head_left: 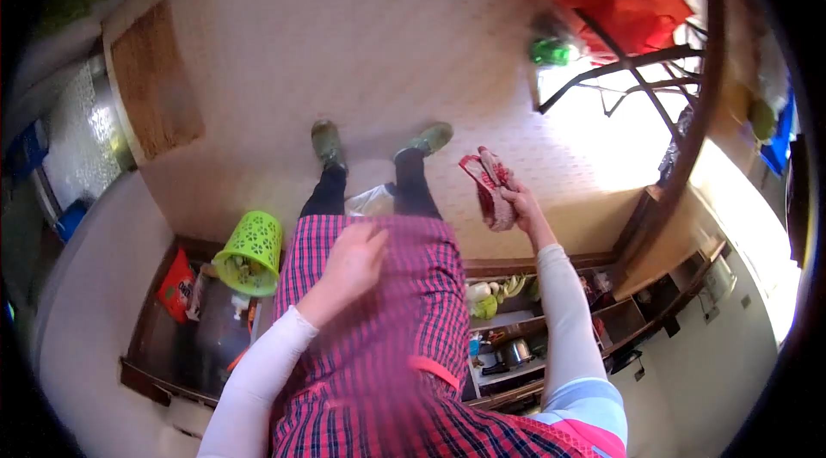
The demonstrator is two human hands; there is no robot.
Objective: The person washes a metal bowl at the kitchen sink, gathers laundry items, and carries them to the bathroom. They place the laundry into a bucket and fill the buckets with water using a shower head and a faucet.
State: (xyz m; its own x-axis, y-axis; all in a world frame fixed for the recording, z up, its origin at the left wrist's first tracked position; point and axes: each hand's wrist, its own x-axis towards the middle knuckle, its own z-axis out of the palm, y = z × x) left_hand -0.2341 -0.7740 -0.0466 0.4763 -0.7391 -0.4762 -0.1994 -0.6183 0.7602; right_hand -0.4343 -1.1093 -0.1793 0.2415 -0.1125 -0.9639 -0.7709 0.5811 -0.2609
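Observation:
My right hand (521,200) is closed around a folded red and white patterned cloth (490,189), held out to the right of my body above the floor. Part of the cloth lies hidden behind my fingers. My left hand (354,262) is in front of the red and navy checked apron (370,320) that I wear. Motion smears it, and its fingers look bent, but whether anything is in them does not show. Beyond the apron hem are my dark-clad legs and green shoes (327,145), with a whitish thing (370,201) between the legs.
At left, a lime-green basket (249,253) stands tilted in view near a red packet (177,286). Shelves at right hold vegetables (486,303) and a metal pot (516,353). A dark-framed rack (632,62) with red fabric (632,15) stands upper right; a brown mat (155,79) lies upper left.

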